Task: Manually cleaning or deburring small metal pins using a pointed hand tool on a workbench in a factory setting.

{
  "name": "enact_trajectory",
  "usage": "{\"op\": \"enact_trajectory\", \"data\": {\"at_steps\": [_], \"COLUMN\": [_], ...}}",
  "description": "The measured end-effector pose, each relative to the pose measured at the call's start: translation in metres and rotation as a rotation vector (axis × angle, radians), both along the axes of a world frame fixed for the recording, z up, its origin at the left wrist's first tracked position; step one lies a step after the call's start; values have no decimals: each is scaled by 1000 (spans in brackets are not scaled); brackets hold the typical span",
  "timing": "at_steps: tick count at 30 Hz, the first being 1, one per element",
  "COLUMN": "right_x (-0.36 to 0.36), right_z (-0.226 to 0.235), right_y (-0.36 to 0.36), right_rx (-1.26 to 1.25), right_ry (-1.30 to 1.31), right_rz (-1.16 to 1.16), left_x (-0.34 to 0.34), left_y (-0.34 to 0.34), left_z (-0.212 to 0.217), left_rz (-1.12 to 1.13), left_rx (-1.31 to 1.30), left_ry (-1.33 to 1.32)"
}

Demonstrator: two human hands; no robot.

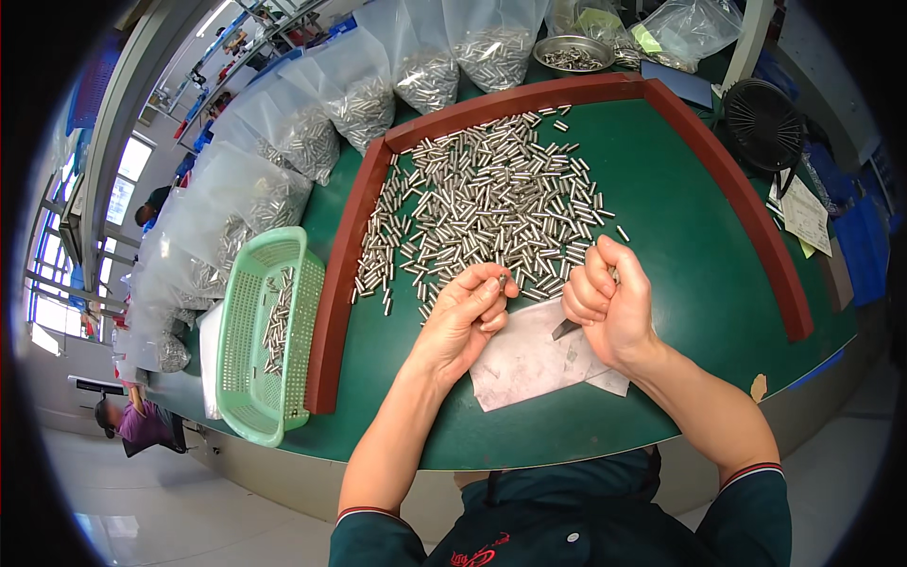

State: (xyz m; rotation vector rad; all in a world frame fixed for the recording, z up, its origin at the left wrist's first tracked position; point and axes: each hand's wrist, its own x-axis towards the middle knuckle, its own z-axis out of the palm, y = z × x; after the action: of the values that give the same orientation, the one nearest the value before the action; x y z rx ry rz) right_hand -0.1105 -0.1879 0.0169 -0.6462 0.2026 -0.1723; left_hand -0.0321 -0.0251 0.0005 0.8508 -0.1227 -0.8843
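A small metal pin (pixel 502 281) is pinched between the thumb and fingertips of the left hand (pixel 465 317), held just above the near edge of a heap of like pins (pixel 491 203). The heap is spread over a green table (pixel 680 236) bounded by a raised red-brown border (pixel 333 302).

The right hand (pixel 609 302) is curled closed around a thin dark tool (pixel 565 329), perhaps a blade or tweezers; the end is too small to be told. Both hands are held close together over a pale sheet (pixel 529 364) laid flat on the table.

To the left, outside the border, a green plastic basket (pixel 248 378) is seen with a few pins lying inside. Clear bags of pins (pixel 354 104) are ranged along the far edge, and a metal bowl (pixel 572 52) of pins stands beyond them. A black fan (pixel 763 123) is set at the far right.
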Motion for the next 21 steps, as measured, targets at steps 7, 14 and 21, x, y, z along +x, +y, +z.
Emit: {"op": "enact_trajectory", "data": {"at_steps": [7,14,21], "right_x": [-2,-4,-9], "right_z": [-1,3,1], "right_y": [-2,-2,6], "right_rx": [-1,-66,-122], "right_ry": [-3,-106,-163], "right_rz": [-3,-27,0], "left_x": [-11,-41,-36], "left_y": [-2,-13,-4], "left_z": [15,17,29], "left_rz": [-135,-124,-210], "left_rx": [342,881,961], "left_ry": [-244,-1219,-1325]}}
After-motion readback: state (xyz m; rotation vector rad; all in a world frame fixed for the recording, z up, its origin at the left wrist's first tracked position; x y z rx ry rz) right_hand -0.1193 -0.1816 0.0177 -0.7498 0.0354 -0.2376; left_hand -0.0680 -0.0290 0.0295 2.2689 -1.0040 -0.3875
